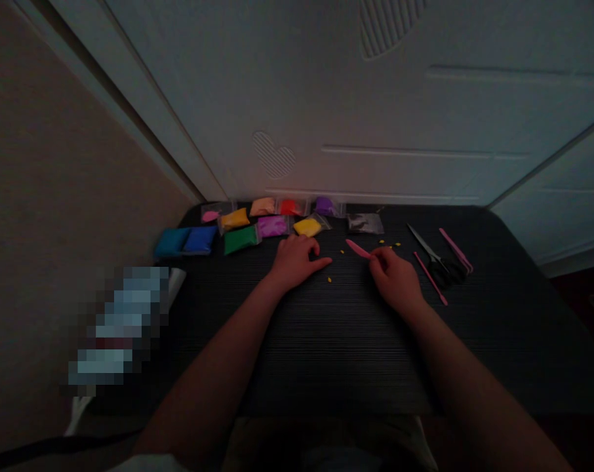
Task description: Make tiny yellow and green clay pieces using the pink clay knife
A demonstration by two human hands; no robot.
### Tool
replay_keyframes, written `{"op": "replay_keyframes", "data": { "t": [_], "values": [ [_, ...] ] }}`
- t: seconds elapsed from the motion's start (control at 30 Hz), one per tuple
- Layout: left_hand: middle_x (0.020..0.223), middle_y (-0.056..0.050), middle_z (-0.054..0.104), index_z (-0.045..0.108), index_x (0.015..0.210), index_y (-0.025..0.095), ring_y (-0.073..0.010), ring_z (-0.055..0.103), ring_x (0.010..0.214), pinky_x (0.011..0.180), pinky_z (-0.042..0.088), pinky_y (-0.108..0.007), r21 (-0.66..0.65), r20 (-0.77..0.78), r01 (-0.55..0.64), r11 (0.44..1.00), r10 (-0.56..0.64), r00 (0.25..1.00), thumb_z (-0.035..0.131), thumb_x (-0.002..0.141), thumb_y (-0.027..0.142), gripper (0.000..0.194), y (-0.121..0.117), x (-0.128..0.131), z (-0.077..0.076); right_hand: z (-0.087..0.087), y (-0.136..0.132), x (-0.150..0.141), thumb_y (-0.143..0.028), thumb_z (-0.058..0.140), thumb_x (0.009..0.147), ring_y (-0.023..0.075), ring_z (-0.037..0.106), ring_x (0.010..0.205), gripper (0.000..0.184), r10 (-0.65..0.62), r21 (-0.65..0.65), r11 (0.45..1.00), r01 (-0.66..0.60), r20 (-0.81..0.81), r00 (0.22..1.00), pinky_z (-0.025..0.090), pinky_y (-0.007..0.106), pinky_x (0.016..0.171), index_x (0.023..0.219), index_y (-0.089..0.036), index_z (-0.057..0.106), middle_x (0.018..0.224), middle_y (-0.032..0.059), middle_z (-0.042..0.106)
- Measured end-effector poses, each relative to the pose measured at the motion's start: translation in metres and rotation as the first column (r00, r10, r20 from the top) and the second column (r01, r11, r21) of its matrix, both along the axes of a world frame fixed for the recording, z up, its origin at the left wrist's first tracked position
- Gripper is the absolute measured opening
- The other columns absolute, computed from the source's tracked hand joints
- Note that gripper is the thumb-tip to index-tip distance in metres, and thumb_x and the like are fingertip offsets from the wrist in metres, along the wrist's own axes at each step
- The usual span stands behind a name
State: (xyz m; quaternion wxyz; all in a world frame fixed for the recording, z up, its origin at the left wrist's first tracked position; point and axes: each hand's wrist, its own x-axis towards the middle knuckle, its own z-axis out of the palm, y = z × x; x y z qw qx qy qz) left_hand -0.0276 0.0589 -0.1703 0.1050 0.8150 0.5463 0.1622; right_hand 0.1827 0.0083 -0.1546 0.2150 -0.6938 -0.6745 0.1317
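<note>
My right hand (396,276) is closed on a pink plastic modelling knife (358,249), whose blade points up and to the left. My left hand (297,262) rests on the dark table below a bag of yellow clay (307,227); its thumb stretches right, apart from the curved fingers, and nothing shows between them. One tiny yellow piece (329,280) lies just below the left thumb and another small yellow bit (341,252) near the knife's tip. A few more yellow bits (398,244) sit beyond my right hand.
Several clay bags, including green (241,240) and blue (200,240), line the table's back left. A clear bag (365,223) lies behind the knife. At right are scissors (435,257), a thin pink tool (430,278) and pink tweezers (456,250). A blurred-out object (124,321) stands left.
</note>
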Motion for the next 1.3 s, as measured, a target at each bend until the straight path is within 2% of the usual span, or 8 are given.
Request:
{"op": "replay_keyframes", "data": {
  "t": [0.17, 0.4, 0.63, 0.9, 1.07, 1.3],
  "values": [
    [0.077, -0.002, 0.055, 0.054, 0.072, 0.020, -0.0193, 0.047, 0.076, 0.062, 0.028, -0.030, 0.010, 0.027, -0.024, 1.000, 0.024, 0.999, 0.047, 0.075, 0.048, 0.030, -0.0002, 0.0015, 0.0004, -0.0004, -0.0001, 0.0011, -0.032, 0.037, 0.081, 0.0152, 0.055, 0.061, 0.022, 0.007, -0.012, 1.000, -0.007, 0.008, 1.000, 0.031, 0.024, 0.053, 0.089, -0.022, 0.055, 0.068, 0.0007, 0.060],
    [0.081, -0.001, 0.055, 0.055, 0.077, 0.022, -0.0205, 0.047, 0.080, 0.066, 0.030, -0.031, 0.005, 0.036, 0.033, 0.999, -0.033, 0.999, 0.055, 0.065, 0.057, 0.037, -0.0015, -0.0017, 0.0010, -0.0008, 0.0002, 0.0014, -0.032, 0.037, 0.081, 0.0151, 0.055, 0.060, 0.022, -0.004, -0.011, 1.000, 0.004, 0.006, 1.000, 0.030, 0.024, 0.051, 0.089, -0.022, 0.055, 0.068, 0.0008, 0.060],
    [0.078, -0.001, 0.055, 0.054, 0.074, 0.020, -0.0188, 0.047, 0.077, 0.063, 0.028, -0.029, 0.011, 0.020, -0.034, 0.999, 0.034, 0.999, 0.046, 0.075, 0.050, 0.031, -0.0012, 0.0034, 0.0021, -0.0027, 0.0005, 0.0026, -0.033, 0.037, 0.081, 0.0146, 0.055, 0.061, 0.022, 0.006, 0.001, 1.000, -0.006, 0.009, 1.000, 0.032, 0.023, 0.053, 0.088, -0.022, 0.054, 0.067, 0.0001, 0.060],
    [0.081, 0.000, 0.055, 0.054, 0.080, 0.022, -0.0191, 0.046, 0.080, 0.066, 0.030, -0.029, 0.022, 0.042, 0.027, 0.999, -0.028, 0.999, 0.053, 0.066, 0.057, 0.038, -0.0025, -0.0019, 0.0002, -0.0034, 0.0008, 0.0031, -0.034, 0.037, 0.081, 0.0144, 0.055, 0.061, 0.021, 0.001, -0.010, 1.000, -0.001, -0.002, 1.000, 0.031, 0.023, 0.053, 0.087, -0.023, 0.054, 0.069, -0.0003, 0.060],
    [0.081, -0.001, 0.056, 0.053, 0.077, 0.020, -0.0184, 0.047, 0.079, 0.065, 0.029, -0.029, 0.054, 0.032, -0.020, 0.998, 0.018, 0.999, 0.045, 0.075, 0.051, 0.032, -0.0014, 0.0011, -0.0016, -0.0004, 0.0004, 0.0007, -0.034, 0.038, 0.081, 0.0144, 0.054, 0.061, 0.022, -0.012, -0.022, 1.000, 0.012, 0.006, 1.000, 0.031, 0.023, 0.053, 0.087, -0.022, 0.055, 0.069, 0.0002, 0.060],
    [0.081, -0.001, 0.057, 0.055, 0.078, 0.020, -0.0177, 0.048, 0.078, 0.064, 0.031, -0.029, 0.030, 0.064, -0.015, 0.999, 0.013, 0.998, 0.046, 0.077, 0.047, 0.028, -0.0020, -0.0018, -0.0014, -0.0013, 0.0003, 0.0010, -0.033, 0.038, 0.081, 0.0142, 0.055, 0.062, 0.021, -0.009, -0.035, 0.999, 0.008, -0.014, 1.000, 0.031, 0.023, 0.052, 0.088, -0.022, 0.055, 0.070, 0.0001, 0.061]
  ]
}}
